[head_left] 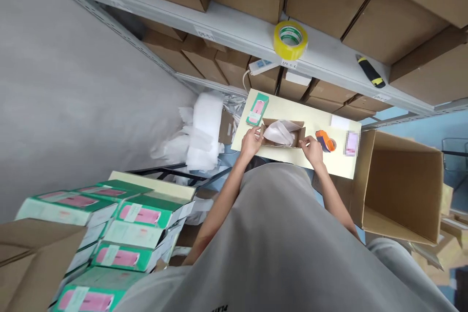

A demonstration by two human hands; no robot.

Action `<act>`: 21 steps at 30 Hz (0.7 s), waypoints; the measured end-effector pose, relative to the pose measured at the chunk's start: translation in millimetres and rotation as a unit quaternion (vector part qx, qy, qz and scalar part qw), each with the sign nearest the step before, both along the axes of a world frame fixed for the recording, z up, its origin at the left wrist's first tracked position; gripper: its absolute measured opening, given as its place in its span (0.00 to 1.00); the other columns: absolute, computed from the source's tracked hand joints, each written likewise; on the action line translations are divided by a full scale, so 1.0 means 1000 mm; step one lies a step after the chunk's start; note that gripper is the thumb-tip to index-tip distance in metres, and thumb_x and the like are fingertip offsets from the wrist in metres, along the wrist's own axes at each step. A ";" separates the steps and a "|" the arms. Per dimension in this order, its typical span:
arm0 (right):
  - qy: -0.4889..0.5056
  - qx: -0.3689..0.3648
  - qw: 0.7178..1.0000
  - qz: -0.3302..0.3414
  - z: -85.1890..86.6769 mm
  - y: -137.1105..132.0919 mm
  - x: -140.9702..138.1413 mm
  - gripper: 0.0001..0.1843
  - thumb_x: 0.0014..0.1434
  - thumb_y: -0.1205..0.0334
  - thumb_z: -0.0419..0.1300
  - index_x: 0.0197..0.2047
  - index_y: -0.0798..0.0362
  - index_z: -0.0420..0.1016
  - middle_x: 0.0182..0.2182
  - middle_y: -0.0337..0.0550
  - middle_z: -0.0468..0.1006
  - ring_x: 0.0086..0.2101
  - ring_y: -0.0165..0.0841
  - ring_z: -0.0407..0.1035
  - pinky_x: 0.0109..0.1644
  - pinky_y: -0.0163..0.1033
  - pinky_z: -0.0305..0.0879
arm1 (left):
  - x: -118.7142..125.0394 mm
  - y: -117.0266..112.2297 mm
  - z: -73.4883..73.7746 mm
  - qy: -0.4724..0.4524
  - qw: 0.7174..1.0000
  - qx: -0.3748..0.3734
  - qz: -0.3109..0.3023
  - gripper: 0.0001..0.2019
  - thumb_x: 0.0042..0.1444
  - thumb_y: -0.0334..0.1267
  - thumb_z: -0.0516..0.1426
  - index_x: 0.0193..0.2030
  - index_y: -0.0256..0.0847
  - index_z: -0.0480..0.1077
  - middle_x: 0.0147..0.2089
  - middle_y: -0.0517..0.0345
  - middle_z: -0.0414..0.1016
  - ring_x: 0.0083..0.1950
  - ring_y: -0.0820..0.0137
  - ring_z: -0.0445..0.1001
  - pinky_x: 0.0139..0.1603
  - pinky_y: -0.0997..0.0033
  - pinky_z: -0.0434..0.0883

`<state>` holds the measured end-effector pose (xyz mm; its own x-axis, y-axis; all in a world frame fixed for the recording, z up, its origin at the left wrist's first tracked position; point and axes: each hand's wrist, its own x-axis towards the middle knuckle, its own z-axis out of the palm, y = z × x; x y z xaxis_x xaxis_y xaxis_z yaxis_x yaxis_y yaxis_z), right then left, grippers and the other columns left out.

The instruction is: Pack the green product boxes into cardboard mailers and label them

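Note:
A small open cardboard box (280, 145) sits on the cream tabletop (292, 109), with translucent white wrapping (281, 132) bunched inside it. Whatever the wrapping may cover is hidden. My left hand (252, 141) pinches the box's left end wall between thumb and fingers. At the opposite end, my right hand (312, 150) grips the right edge in the same way. Just beyond my left hand lies a green box with a pink picture (257, 108). To the right of my right hand rests an orange and dark blue tape dispenser (325, 141).
A large open carton (402, 185) stands right of the table. Stacked green boxes (139, 214) fill the lower left. On the shelf (241, 34) above sit a yellow tape roll (290, 40) and a black and yellow utility knife (371, 72). White foam wrap (206, 129) hangs left of the table.

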<state>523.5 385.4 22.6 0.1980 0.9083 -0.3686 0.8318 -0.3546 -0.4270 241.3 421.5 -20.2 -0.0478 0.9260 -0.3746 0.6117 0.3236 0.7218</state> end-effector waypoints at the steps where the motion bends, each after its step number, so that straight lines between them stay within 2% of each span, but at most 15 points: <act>1: -0.001 -0.006 1.000 -0.006 -0.003 0.002 0.003 0.08 0.75 0.57 0.63 0.50 0.51 0.80 0.45 0.52 0.90 0.44 0.44 0.83 0.47 0.42 0.68 | 0.001 0.001 -0.001 0.002 1.000 -0.005 -0.004 0.23 0.67 0.28 0.63 0.68 0.38 0.76 0.59 0.43 0.85 0.46 0.63 0.86 0.60 0.60 0.81; 4: -0.023 0.025 0.999 -0.021 -0.004 0.006 0.004 0.13 0.75 0.58 0.61 0.56 0.56 0.80 0.48 0.57 0.88 0.43 0.44 0.82 0.47 0.43 0.70 | 0.004 0.002 0.007 0.014 0.999 0.028 0.006 0.26 0.66 0.28 0.63 0.70 0.38 0.74 0.64 0.41 0.82 0.49 0.62 0.86 0.60 0.61 0.82; 7: -0.010 0.075 0.997 0.005 -0.002 0.015 -0.006 0.18 0.77 0.56 0.59 0.60 0.59 0.80 0.51 0.59 0.86 0.45 0.44 0.81 0.52 0.45 0.73 | 0.013 0.007 0.022 -0.021 0.999 0.049 -0.005 0.26 0.68 0.29 0.63 0.72 0.41 0.73 0.70 0.42 0.79 0.52 0.63 0.87 0.59 0.62 0.83; 9: 0.025 0.060 0.997 0.050 -0.003 0.028 -0.018 0.21 0.76 0.58 0.61 0.66 0.59 0.78 0.51 0.56 0.87 0.47 0.44 0.82 0.55 0.45 0.74 | 0.026 0.016 0.029 -0.060 0.997 -0.002 -0.056 0.26 0.70 0.32 0.64 0.73 0.42 0.73 0.70 0.44 0.81 0.49 0.63 0.88 0.60 0.62 0.84; 11: 0.041 0.007 0.994 0.105 -0.006 0.044 -0.032 0.27 0.75 0.60 0.64 0.73 0.57 0.73 0.53 0.54 0.88 0.52 0.44 0.83 0.59 0.44 0.75 | 0.041 0.027 0.032 -0.050 0.990 -0.048 -0.119 0.28 0.71 0.34 0.65 0.76 0.40 0.72 0.71 0.43 0.82 0.53 0.61 0.89 0.65 0.60 0.82; 15: -0.020 -0.131 0.964 0.232 -0.017 0.074 -0.052 0.32 0.77 0.58 0.65 0.79 0.52 0.69 0.64 0.57 0.86 0.63 0.49 0.81 0.65 0.47 0.76 | 0.066 0.045 0.021 0.077 0.970 -0.091 -0.212 0.25 0.75 0.33 0.61 0.76 0.37 0.73 0.74 0.38 0.79 0.75 0.53 0.79 0.78 0.59 0.73; 18: -0.072 -0.205 0.930 0.298 -0.030 0.089 -0.060 0.34 0.74 0.57 0.70 0.79 0.50 0.71 0.70 0.60 0.82 0.67 0.52 0.79 0.68 0.49 0.77 | 0.075 0.051 0.005 0.119 0.957 -0.143 -0.221 0.21 0.74 0.33 0.61 0.70 0.34 0.77 0.72 0.33 0.80 0.75 0.48 0.78 0.77 0.56 0.74; 21: -0.083 -0.238 0.915 0.316 -0.047 0.099 -0.070 0.30 0.72 0.64 0.70 0.75 0.55 0.77 0.68 0.65 0.83 0.66 0.53 0.80 0.69 0.50 0.77 | 0.083 0.052 -0.009 0.139 0.953 -0.170 -0.209 0.22 0.70 0.30 0.64 0.69 0.32 0.76 0.72 0.29 0.79 0.74 0.44 0.80 0.74 0.54 0.76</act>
